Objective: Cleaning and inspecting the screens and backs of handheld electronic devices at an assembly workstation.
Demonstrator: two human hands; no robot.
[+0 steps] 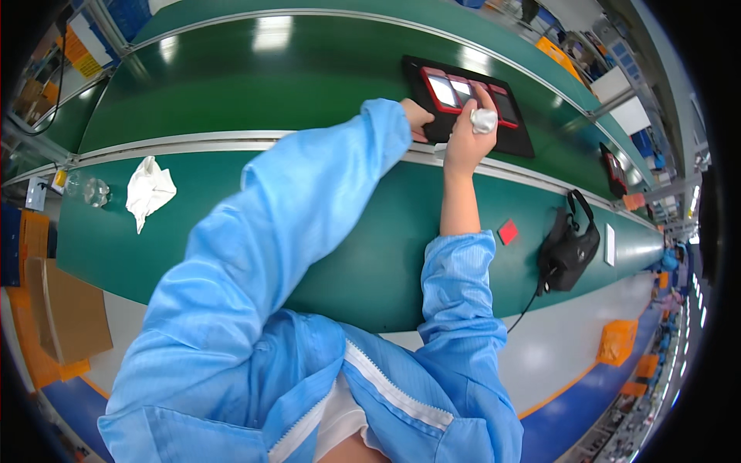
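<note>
A black tray (527, 142) lies on the far green belt, carrying several red-framed phone-like devices (440, 89) with shiny screens. My right hand (463, 147) is over the tray's near side, closed around a crumpled white cloth (484, 120). One of its fingers stretches toward the devices. At the tray's left edge is my left hand (417, 114); its thumb side shows, but most fingers are hidden, so its grip is unclear. A small pale piece (440, 150) shows beside my right wrist, too small to name.
On the near green bench (370, 262) lie a white cloth (150, 190), a clear plastic object (89, 190), a small red square (508, 231), a black pouch with a cord (570, 248) and a white flat bar (610, 245). A metal rail (193, 144) separates bench and belt. Another dark tray (614, 168) sits further right.
</note>
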